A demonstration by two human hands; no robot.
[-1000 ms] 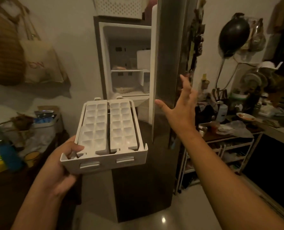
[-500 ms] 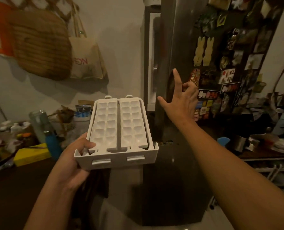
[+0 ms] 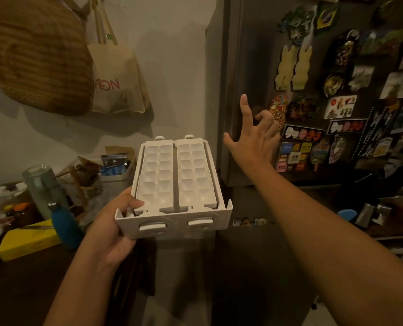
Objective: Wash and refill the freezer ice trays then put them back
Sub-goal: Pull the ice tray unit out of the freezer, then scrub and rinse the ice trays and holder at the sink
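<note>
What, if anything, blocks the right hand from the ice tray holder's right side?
Probably nothing: the right hand, empty by the fridge door, has open air to the ice tray holder; the left hand grips only its left corner.

Read on hanging canvas tote bag [image 3: 119, 83]: red letters ending "ON", start creased, unclear. Print on fridge magnets [image 3: 301, 134] too small to read

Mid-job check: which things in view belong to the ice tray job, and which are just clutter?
Job:
ice trays
white tray rack, in the left hand grip
right hand, at the freezer door

Lying about:
woven bag
tote bag
blue bottle
yellow box
fridge magnets
</note>
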